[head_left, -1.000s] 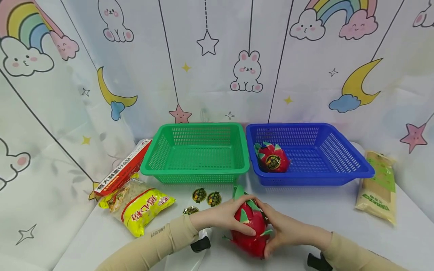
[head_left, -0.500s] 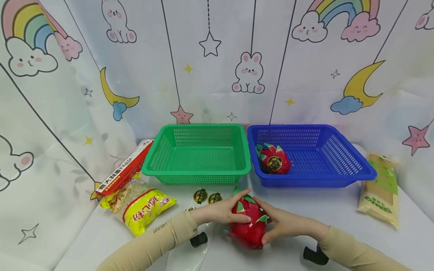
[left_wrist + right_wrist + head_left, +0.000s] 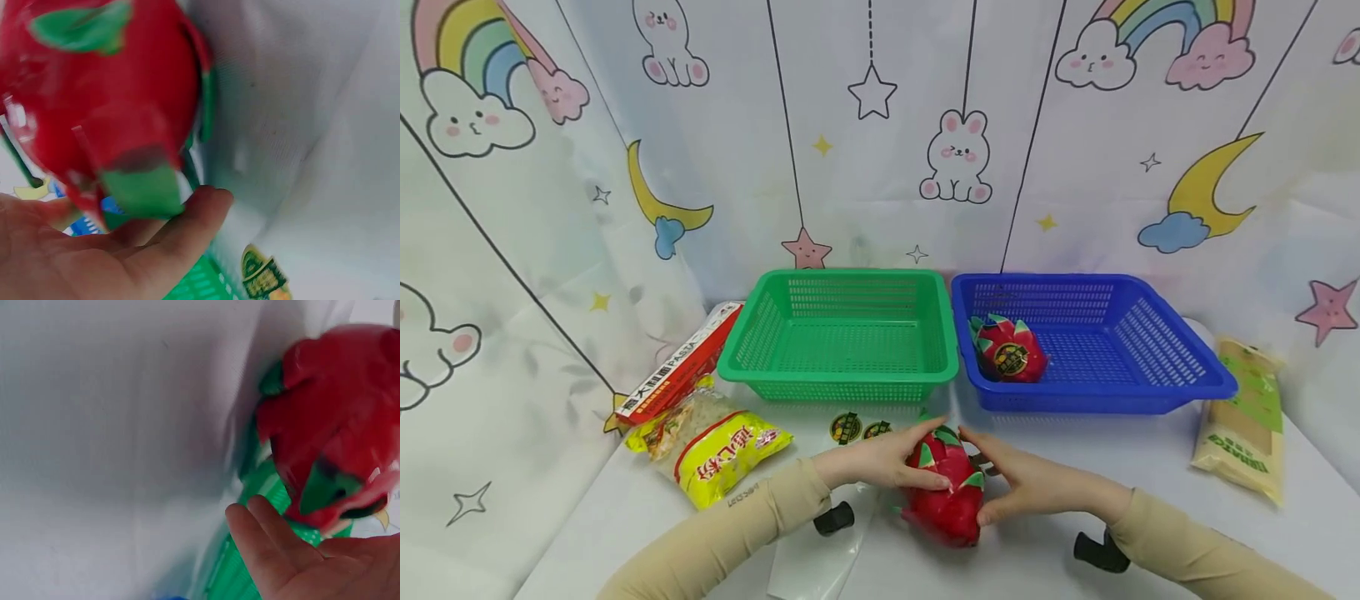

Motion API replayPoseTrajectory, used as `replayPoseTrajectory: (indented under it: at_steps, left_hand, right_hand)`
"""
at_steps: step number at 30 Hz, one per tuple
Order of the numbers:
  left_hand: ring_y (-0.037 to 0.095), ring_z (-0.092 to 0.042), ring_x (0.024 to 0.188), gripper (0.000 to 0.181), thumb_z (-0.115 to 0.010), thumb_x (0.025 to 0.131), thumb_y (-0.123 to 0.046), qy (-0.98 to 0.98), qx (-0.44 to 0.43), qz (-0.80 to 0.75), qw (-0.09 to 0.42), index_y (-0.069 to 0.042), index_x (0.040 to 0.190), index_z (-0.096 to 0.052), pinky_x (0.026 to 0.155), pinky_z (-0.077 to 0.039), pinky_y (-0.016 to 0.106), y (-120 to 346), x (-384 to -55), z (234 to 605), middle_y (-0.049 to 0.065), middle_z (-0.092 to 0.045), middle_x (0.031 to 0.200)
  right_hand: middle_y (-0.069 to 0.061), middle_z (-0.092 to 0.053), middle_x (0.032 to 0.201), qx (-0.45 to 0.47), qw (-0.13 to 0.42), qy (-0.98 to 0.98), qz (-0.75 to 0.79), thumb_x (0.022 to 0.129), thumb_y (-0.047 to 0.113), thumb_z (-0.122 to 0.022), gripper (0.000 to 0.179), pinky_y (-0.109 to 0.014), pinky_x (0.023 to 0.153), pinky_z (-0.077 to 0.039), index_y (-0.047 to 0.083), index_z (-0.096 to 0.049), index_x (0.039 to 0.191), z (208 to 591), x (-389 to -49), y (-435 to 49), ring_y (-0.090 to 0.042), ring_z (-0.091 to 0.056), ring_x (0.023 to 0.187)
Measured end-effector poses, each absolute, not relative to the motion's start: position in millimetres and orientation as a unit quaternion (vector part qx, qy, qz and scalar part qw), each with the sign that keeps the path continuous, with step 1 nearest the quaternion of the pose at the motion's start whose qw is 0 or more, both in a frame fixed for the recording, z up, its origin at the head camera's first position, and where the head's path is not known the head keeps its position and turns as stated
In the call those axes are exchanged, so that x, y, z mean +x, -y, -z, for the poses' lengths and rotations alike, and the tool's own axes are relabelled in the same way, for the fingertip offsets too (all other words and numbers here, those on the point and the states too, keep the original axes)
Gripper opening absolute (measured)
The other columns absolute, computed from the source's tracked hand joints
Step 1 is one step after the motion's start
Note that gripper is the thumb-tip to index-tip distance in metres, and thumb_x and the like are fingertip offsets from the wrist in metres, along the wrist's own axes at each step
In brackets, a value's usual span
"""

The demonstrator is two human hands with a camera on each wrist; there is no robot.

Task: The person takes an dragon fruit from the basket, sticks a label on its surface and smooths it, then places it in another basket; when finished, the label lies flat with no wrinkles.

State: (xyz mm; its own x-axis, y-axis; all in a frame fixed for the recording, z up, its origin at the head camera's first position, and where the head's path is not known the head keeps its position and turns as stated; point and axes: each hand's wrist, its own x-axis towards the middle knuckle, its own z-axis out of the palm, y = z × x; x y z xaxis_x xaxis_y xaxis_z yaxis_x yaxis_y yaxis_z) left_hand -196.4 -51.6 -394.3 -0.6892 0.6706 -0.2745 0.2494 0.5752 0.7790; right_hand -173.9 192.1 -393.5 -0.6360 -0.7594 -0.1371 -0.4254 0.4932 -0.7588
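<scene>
A red dragon fruit (image 3: 946, 500) with green-tipped scales is held between both hands near the front of the table. My left hand (image 3: 887, 460) grips its left side, thumb across the front and fingers at the top. From the right, my right hand (image 3: 1041, 483) holds it, with the thumb at the lower side and fingers by the upper side. In the left wrist view, fingertips lie right at a green scale of the dragon fruit (image 3: 119, 106). The right wrist view shows extended fingers (image 3: 259, 540) close beside it.
Behind the hands stand a green basket (image 3: 838, 390) and a blue basket (image 3: 1097, 400). A second dragon fruit (image 3: 1011, 350) with a round black label lies in the blue one. Round stickers (image 3: 846, 427), a yellow pasta bag (image 3: 715, 450) and red box (image 3: 681, 367) lie left; a beige packet (image 3: 1243, 425) lies right.
Both hands have shifted the dragon fruit slightly away from the person, toward the baskets, and it has turned a little. The left hand now covers one of the stickers. The view has shifted slightly.
</scene>
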Motion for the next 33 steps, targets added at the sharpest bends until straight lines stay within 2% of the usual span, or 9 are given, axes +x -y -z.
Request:
replayPoseTrajectory:
  at_steps: [7,11,17,20,24,29,33]
  left_hand:
    - [0.020,-0.040,0.128,0.084,-0.067,0.081,-0.041,-0.854,0.259,-0.351,0.284,-0.017,0.147,-0.022,0.098,-0.042,0.037,58,-193,385,0.003,-0.041,0.140]
    - [0.022,-0.043,0.126,0.077,-0.062,0.084,-0.045,-0.858,0.257,-0.350,0.275,-0.017,0.146,-0.026,0.097,-0.043,0.038,67,-195,383,0.004,-0.041,0.141]
    - [0.030,-0.051,0.118,0.057,-0.050,0.092,-0.043,-0.879,0.235,-0.366,0.193,-0.007,0.135,-0.044,0.090,-0.047,0.041,84,-206,386,0.015,-0.051,0.131]
    - [0.035,-0.053,0.114,0.052,-0.052,0.093,-0.038,-0.901,0.209,-0.354,0.140,0.000,0.127,-0.050,0.090,-0.046,0.045,94,-210,392,0.021,-0.055,0.125]
    - [0.038,-0.054,0.111,0.050,-0.057,0.090,-0.033,-0.931,0.168,-0.309,0.098,0.007,0.121,-0.053,0.091,-0.045,0.047,106,-212,400,0.024,-0.058,0.118]
    - [0.040,-0.057,0.099,0.049,-0.062,0.087,-0.030,-0.963,0.127,-0.230,0.062,0.012,0.111,-0.056,0.086,-0.047,0.048,114,-211,410,0.027,-0.060,0.105]
    - [0.035,-0.059,0.084,0.039,-0.068,0.083,-0.027,-0.976,0.103,-0.186,0.044,0.009,0.095,-0.059,0.076,-0.049,0.045,119,-210,415,0.022,-0.059,0.091]
  right_hand:
    - [-0.021,-0.029,0.142,-0.370,0.211,-0.835,0.349,0.082,0.033,-0.068,0.087,-0.049,0.094,-0.044,0.001,-0.017,0.145,386,-180,-191,-0.038,-0.044,0.122]
    - [-0.020,-0.030,0.142,-0.370,0.213,-0.834,0.349,0.086,0.032,-0.064,0.080,-0.049,0.093,-0.044,0.005,-0.019,0.146,384,-181,-189,-0.037,-0.044,0.122]
    - [-0.019,-0.036,0.140,-0.364,0.193,-0.844,0.344,0.089,0.031,-0.060,0.069,-0.050,0.091,-0.045,0.002,-0.026,0.143,377,-182,-186,-0.036,-0.046,0.120]
    - [-0.018,-0.041,0.137,-0.370,0.181,-0.846,0.339,0.090,0.031,-0.059,0.065,-0.054,0.090,-0.044,0.001,-0.032,0.140,373,-183,-184,-0.037,-0.046,0.119]
    - [-0.014,-0.047,0.133,-0.376,0.174,-0.848,0.329,0.091,0.031,-0.057,0.057,-0.055,0.087,-0.046,0.002,-0.039,0.137,367,-184,-179,-0.037,-0.047,0.117]
    - [-0.007,-0.052,0.128,-0.382,0.162,-0.855,0.310,0.092,0.033,-0.055,0.047,-0.047,0.087,-0.049,0.009,-0.048,0.132,358,-187,-172,-0.030,-0.049,0.117]
    - [-0.003,-0.054,0.124,-0.396,0.158,-0.854,0.299,0.091,0.039,-0.054,0.045,-0.036,0.087,-0.050,0.013,-0.052,0.128,351,-188,-165,-0.025,-0.050,0.117]
